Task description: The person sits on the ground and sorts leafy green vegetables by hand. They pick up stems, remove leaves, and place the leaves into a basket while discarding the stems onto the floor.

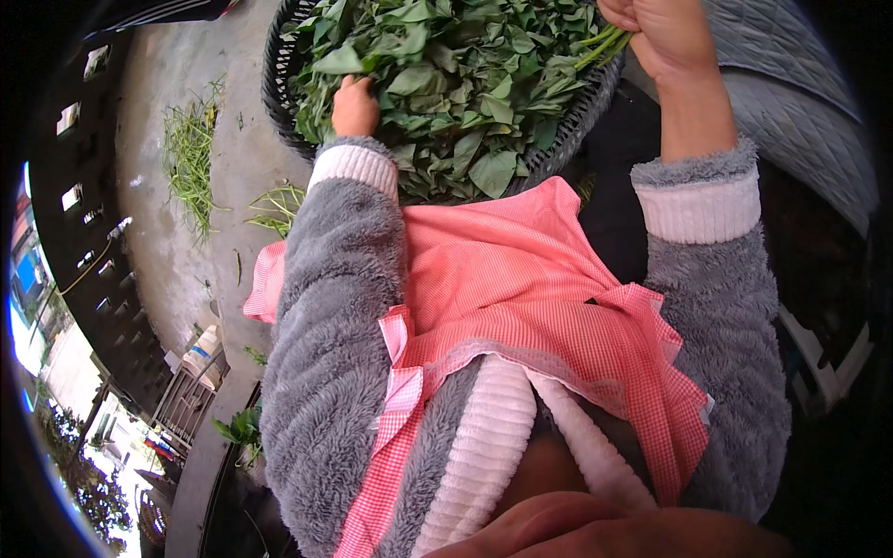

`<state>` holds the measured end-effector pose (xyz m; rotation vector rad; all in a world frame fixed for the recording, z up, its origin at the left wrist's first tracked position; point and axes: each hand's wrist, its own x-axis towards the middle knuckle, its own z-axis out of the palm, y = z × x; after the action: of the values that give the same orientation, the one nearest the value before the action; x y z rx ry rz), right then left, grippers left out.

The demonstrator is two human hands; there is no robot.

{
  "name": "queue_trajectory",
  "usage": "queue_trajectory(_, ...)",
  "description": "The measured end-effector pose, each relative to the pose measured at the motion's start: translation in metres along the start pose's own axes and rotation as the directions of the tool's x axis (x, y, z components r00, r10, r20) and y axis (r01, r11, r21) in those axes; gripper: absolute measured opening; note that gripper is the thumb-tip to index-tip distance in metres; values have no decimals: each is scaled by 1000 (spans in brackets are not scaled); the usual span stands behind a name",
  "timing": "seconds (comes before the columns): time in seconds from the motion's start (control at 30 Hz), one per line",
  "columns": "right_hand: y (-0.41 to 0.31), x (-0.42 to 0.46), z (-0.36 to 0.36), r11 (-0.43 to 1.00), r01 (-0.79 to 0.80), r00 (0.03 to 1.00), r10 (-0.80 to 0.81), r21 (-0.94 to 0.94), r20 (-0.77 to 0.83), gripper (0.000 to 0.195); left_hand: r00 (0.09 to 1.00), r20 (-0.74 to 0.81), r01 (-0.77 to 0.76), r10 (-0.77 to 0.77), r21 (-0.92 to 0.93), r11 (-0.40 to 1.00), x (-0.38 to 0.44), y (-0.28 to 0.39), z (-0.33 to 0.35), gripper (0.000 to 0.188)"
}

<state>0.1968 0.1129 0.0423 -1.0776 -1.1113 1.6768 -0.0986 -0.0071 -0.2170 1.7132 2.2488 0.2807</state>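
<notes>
A dark woven plastic basket (582, 143) heaped with green leaves (446, 91) lies before me at the top of the view. At its left side my left hand (356, 108) reaches into the pile, the fingertips partly hidden at a leaf; whether it grips that leaf I cannot tell. Over the basket's right rim, my right hand (652, 35) is closed around a bundle of green leaf stems (605, 46), which point down to the left towards the heap. A red-and-white checked apron (502, 258) covers my lap below the basket.
A pile of thin green stems (190, 164) lies on the concrete floor (150, 209) at the left, with a smaller bunch (278, 209) beside my left sleeve. A dark wall with openings (87, 153) runs along the far left. Quilted grey fabric (788, 91) is at the upper right.
</notes>
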Motion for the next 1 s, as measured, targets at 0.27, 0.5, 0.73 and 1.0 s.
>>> queue_trajectory(0.27, -3, -6, 3, 1000, -16, 1000, 16, -7, -19, 10, 984, -26, 175, -174, 75, 982, -24, -52, 14, 19)
queue_trajectory(0.5, 5, -4, 4, 1000, 3, 999, -3, -5, -33, 8, 918, 69, 391, -390, 0, 920, -11, -54, 45, 17)
queue_trajectory(0.73, 5, 0, 6, 999, -7, 999, 5, -48, -37, 9, 982, 27, 187, -187, 2, 982, -13, -60, 27, 23)
queue_trajectory(1.0, 3, -4, 4, 999, -30, 999, 31, -34, 12, 10, 979, 1, 204, -206, -137, 969, -7, -34, -46, 26)
